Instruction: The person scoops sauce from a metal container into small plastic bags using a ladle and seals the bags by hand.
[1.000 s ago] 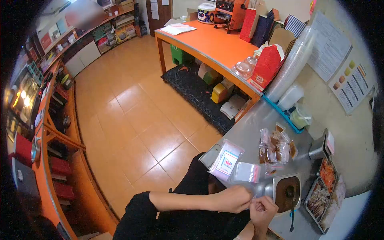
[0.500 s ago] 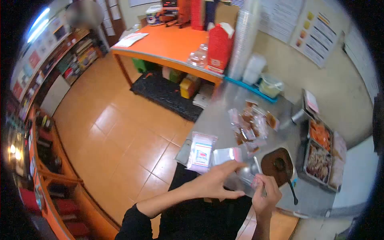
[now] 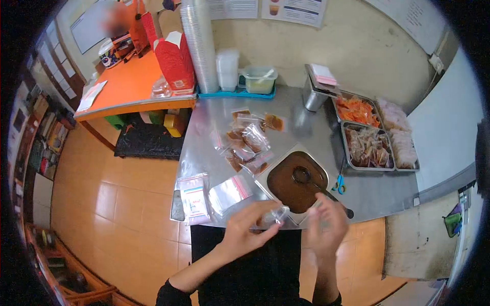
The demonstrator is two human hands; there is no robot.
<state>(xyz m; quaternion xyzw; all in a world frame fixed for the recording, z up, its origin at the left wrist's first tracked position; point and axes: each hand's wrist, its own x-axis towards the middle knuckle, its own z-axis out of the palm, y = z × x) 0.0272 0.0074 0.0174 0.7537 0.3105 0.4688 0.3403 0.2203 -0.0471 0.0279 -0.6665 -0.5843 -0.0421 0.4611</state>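
My left hand [image 3: 247, 227] pinches a small clear zip bag [image 3: 278, 215] between thumb and fingers, at the counter's front edge. To its right my right hand [image 3: 326, 229] is raised with its fingers apart, holding nothing I can see; motion blurs it slightly. Just beyond both hands stands a metal pan [image 3: 320, 162] of brown sauce [image 3: 283, 186]. A ladle [image 3: 332, 195] rests in it, its dark handle reaching over the near right rim, close to my right fingers. Left of the pan lie loose clear zip bags [image 3: 229, 195] and a sealed pack of bags [image 3: 195, 201].
Several sauce-filled packets [image 3: 245, 140] are piled behind the pan. Blue-handled scissors [image 3: 339, 184] lie at its right. Metal trays of orange shreds [image 3: 357, 111] and bagged food [image 3: 367, 148] stand farther right. A blue tray [image 3: 240, 95] with stacked cups [image 3: 199, 51] sits by the wall.
The view has swung right, so the counter is more central. My right hand has come away from the small bag, which stays in my left hand.
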